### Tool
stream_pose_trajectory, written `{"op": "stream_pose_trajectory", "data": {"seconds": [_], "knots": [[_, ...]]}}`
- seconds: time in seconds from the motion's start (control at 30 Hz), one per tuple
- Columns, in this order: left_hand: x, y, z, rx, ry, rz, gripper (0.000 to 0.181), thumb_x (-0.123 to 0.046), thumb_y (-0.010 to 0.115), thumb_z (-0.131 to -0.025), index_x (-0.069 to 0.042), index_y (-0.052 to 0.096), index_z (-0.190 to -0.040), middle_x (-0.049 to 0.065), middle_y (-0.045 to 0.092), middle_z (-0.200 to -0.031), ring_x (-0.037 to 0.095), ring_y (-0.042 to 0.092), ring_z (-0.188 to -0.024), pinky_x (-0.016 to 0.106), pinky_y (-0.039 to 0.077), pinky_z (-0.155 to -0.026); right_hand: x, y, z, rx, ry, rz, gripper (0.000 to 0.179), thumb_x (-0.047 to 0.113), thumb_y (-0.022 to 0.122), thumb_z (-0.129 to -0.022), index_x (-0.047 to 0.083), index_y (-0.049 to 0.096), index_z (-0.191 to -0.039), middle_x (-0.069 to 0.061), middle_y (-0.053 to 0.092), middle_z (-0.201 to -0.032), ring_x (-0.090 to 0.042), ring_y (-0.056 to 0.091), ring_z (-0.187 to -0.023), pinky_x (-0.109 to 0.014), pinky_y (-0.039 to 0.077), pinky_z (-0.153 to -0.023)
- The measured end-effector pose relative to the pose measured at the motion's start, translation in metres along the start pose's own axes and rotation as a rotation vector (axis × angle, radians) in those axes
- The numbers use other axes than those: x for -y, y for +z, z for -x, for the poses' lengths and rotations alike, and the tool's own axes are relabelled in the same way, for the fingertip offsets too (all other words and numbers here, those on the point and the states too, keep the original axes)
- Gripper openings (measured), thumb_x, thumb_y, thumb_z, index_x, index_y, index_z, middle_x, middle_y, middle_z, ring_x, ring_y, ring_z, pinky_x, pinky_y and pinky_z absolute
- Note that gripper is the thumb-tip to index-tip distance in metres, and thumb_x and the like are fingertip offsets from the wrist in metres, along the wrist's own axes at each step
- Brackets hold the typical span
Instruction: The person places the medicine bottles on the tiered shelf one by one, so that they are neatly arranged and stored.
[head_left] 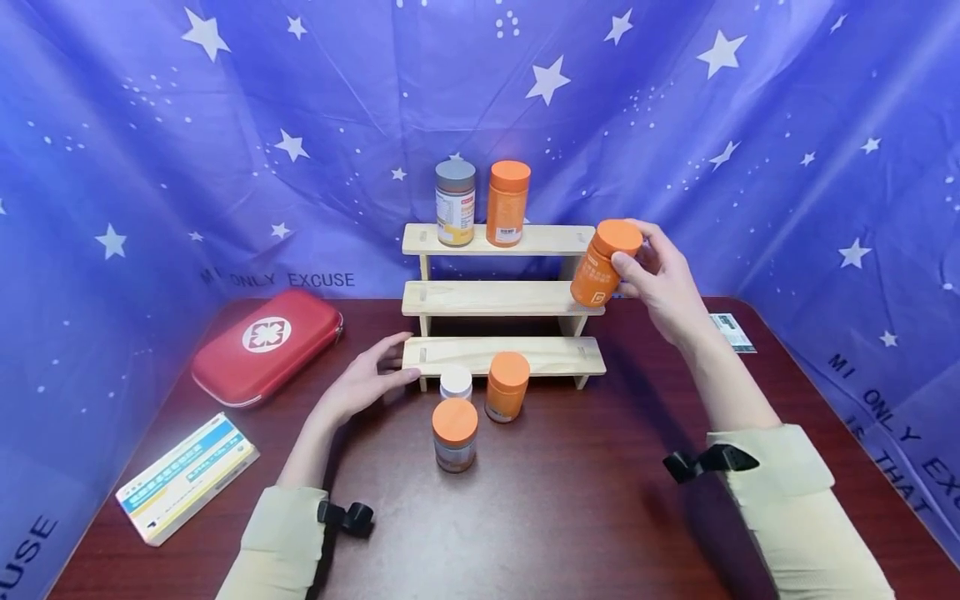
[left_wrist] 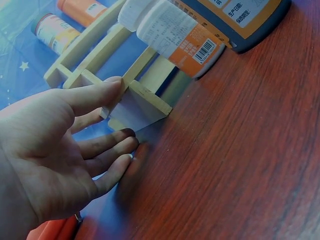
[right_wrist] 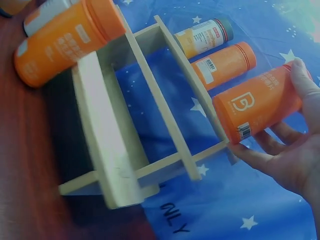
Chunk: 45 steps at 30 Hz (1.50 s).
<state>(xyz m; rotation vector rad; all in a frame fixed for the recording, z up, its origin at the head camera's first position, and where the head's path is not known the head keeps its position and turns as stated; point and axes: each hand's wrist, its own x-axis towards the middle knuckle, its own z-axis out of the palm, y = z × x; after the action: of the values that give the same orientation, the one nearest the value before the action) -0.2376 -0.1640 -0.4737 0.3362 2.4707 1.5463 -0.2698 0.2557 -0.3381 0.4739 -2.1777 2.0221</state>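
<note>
My right hand (head_left: 663,283) holds an orange bottle (head_left: 603,265) near its cap, thumb in front and fingers behind. This bottle is tilted at the right end of the three-tier wooden shelf (head_left: 502,298). In the right wrist view, its base is by the top board's end. My left hand (left_wrist: 65,145) grips the lowest tier's left end between thumb and index finger, its other fingers loose. On the top tier stand a grey-capped bottle (head_left: 455,204) and another orange bottle (head_left: 508,204).
In front of the shelf stand a small white-capped bottle (left_wrist: 175,37), an orange bottle (head_left: 506,387) and an orange-capped dark jar (head_left: 454,435). A red zip case (head_left: 266,346) and a medicine box (head_left: 187,477) lie at left. A small card (head_left: 732,332) lies at right.
</note>
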Motion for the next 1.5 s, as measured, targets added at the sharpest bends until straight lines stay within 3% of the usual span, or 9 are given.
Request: {"op": "stream_pose_trajectory", "data": {"seconds": [0.27,0.43,0.7,1.3,1.4,1.5], "knots": [[-0.001,0.0,0.0,0.001,0.003,0.011,0.074,-0.025,0.073,-0.096,-0.011,0.036,-0.159,0.021,0.054,-0.149,0.039,0.055,-0.137,0.055,0.045,-0.114,0.021,0.004,-0.034,-0.07,-0.01,-0.028,0.042,0.02,0.07,-0.099,0.021,0.056,-0.138,-0.003,0.062,-0.126,-0.017,0.061,-0.117,-0.026,0.063,-0.073],[0.001,0.001,-0.001,0.006,-0.001,0.005,0.074,-0.026,0.073,-0.096,-0.012,0.036,-0.159,0.021,0.054,-0.149,0.039,0.055,-0.137,0.054,0.045,-0.115,0.031,0.006,-0.054,-0.068,0.001,-0.025,0.043,0.022,0.071,-0.098,0.022,0.056,-0.138,-0.004,0.061,-0.127,-0.022,0.057,-0.123,-0.026,0.063,-0.071],[-0.001,0.001,0.001,-0.002,0.028,0.007,0.073,-0.022,0.071,-0.097,-0.005,0.035,-0.158,0.025,0.055,-0.147,0.041,0.056,-0.135,0.055,0.045,-0.113,0.036,0.014,-0.08,-0.054,0.026,0.001,0.044,0.026,0.073,-0.096,0.023,0.057,-0.137,-0.003,0.063,-0.123,-0.02,0.063,-0.111,-0.028,0.063,-0.068],[0.0,0.0,0.001,0.0,0.021,0.01,0.074,-0.024,0.072,-0.097,-0.007,0.035,-0.159,0.023,0.055,-0.148,0.04,0.057,-0.135,0.052,0.047,-0.113,0.022,0.03,-0.105,-0.052,0.085,0.138,0.045,0.034,0.071,-0.097,0.028,0.056,-0.139,-0.002,0.063,-0.12,-0.02,0.063,-0.111,-0.028,0.062,-0.069],[0.0,0.0,0.0,0.003,0.024,0.006,0.074,-0.024,0.072,-0.097,-0.008,0.035,-0.159,0.023,0.055,-0.148,0.039,0.057,-0.135,0.051,0.047,-0.112,0.019,0.032,-0.106,-0.054,0.103,0.147,0.047,0.036,0.07,-0.097,0.029,0.054,-0.141,-0.001,0.062,-0.121,-0.02,0.062,-0.114,-0.031,0.062,-0.072],[-0.001,0.001,-0.001,0.005,0.016,0.014,0.074,-0.024,0.073,-0.096,-0.01,0.036,-0.159,0.022,0.055,-0.149,0.039,0.056,-0.135,0.052,0.047,-0.113,0.014,0.033,-0.106,-0.051,0.11,0.178,0.048,0.038,0.068,-0.098,0.03,0.053,-0.143,0.001,0.061,-0.12,-0.019,0.06,-0.115,-0.041,0.064,-0.084]]}}
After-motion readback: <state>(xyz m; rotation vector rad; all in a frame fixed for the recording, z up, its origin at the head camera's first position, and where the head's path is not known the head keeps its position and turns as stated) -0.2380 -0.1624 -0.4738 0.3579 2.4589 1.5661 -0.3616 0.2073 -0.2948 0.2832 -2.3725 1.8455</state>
